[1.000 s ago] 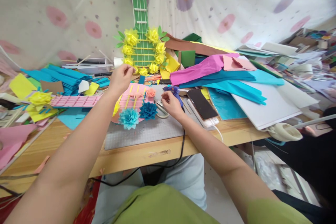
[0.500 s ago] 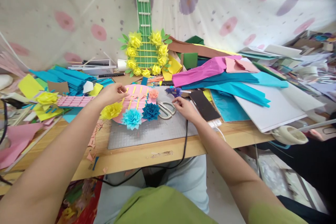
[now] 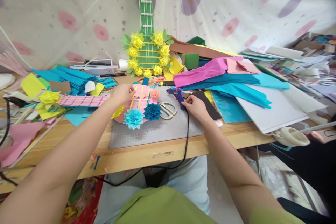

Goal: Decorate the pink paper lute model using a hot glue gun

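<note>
A pink paper guitar (image 3: 143, 92) lies on a grey cutting mat (image 3: 131, 138), decorated with a light blue paper flower (image 3: 133, 119), a dark blue one (image 3: 152, 111) and a small coral one (image 3: 154, 93). Over the guitar's body is my left hand (image 3: 122, 94), thumb and fingertips pinched together; whatever sits between them is too small to make out. My right hand (image 3: 196, 107) has its fingers closed on the handle of a blue glue gun (image 3: 179, 97), whose black cord hangs over the table edge. Between the guitar and the glue gun rest silver-handled scissors (image 3: 168, 110).
Behind stands a green paper guitar (image 3: 147, 35) ringed with yellow flowers. Crepe paper strips (image 3: 204, 71) and white sheets (image 3: 273, 110) pile up at the right. A phone (image 3: 210, 103) lies partly under my right hand. Folded blue paper (image 3: 70, 78) is at the left.
My right hand has closed on the glue gun handle, and the gun has turned, its handle now pointing more toward me. My left hand has shifted slightly right over the guitar.
</note>
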